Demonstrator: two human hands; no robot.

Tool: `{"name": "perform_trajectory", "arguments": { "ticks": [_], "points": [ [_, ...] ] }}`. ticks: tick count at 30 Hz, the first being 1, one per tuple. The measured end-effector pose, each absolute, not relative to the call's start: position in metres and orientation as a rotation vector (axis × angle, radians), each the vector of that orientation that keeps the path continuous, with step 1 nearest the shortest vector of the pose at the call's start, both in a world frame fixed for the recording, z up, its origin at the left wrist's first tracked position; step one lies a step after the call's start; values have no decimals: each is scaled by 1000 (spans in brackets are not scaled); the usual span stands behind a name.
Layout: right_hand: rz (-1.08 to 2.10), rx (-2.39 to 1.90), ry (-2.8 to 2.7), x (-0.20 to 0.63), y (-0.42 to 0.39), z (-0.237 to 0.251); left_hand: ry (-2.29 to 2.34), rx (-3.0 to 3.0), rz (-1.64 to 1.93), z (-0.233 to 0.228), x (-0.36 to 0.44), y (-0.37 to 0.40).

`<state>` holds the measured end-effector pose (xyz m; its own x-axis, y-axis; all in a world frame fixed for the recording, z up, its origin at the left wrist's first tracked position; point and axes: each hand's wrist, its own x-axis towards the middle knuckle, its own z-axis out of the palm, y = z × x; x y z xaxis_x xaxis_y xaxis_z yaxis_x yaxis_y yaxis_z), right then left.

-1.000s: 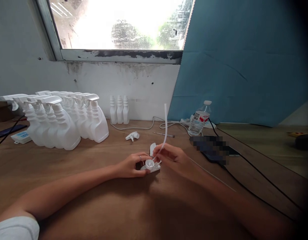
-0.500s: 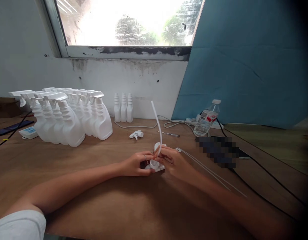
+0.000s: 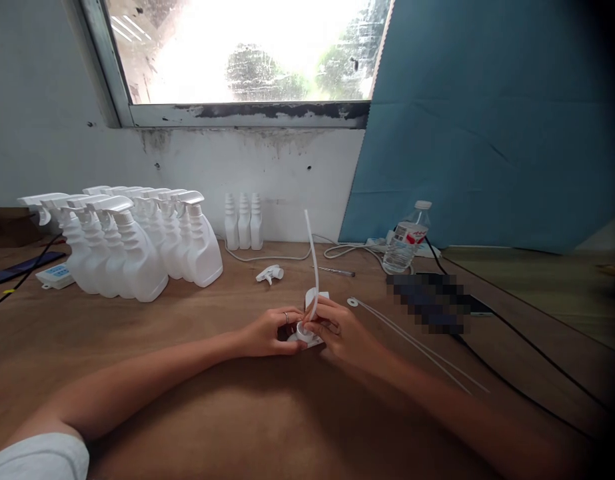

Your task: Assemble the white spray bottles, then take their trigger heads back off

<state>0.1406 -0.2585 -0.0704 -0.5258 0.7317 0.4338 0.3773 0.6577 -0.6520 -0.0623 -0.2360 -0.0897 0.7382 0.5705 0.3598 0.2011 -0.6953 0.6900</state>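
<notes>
No text, brand, number or sign can be read. The water bottle (image 3: 405,238), standing on the worktop (image 3: 187,400) right of the window (image 3: 247,50), bears a white label with a red patch, its print too small to make out. The small white device (image 3: 56,275) left of the spray bottles (image 3: 132,247) shows blue markings, likewise illegible.

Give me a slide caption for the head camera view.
Both hands, left and right, hold a white trigger sprayer head with its dip tube upright.
</notes>
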Motion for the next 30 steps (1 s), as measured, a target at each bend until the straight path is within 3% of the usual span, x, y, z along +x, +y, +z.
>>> {"name": "perform_trajectory", "arguments": {
  "ticks": [30],
  "points": [
    [591, -779, -2051, 144, -266, -83, 578, 2337, 698, -93, -65, -235]
  ]
}}
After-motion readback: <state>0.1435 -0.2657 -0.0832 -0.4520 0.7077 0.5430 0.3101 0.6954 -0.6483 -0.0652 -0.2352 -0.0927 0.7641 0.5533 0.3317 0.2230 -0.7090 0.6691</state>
